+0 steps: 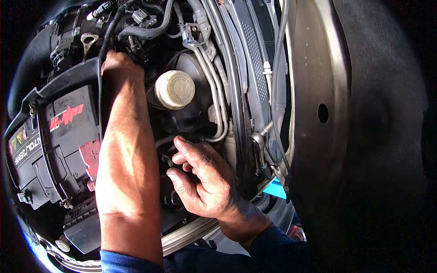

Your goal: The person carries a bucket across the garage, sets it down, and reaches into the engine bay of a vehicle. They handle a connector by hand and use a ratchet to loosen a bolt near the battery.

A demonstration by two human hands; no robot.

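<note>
My left hand (122,63) reaches deep into the engine bay, between the battery's black surround and the brake fluid reservoir with its round cream cap (178,89). Its fingers are hidden below the hoses, so what they touch does not show. My right hand (205,177) hovers over the near part of the bay, below the cap and close to a bent metal pipe (221,123). Its thumb and forefinger stand apart while the other fingers curl in; nothing shows between them. To the left of my forearm sits the black battery (68,118) with a red terminal cover (90,157).
A ribbed black hose (111,27) and another thick hose (150,32) run across the top. Metal pipes and the cowl panel (255,59) lie to the right. The dark hood panel (318,150) fills the right side. A fender edge (186,234) runs along the bottom.
</note>
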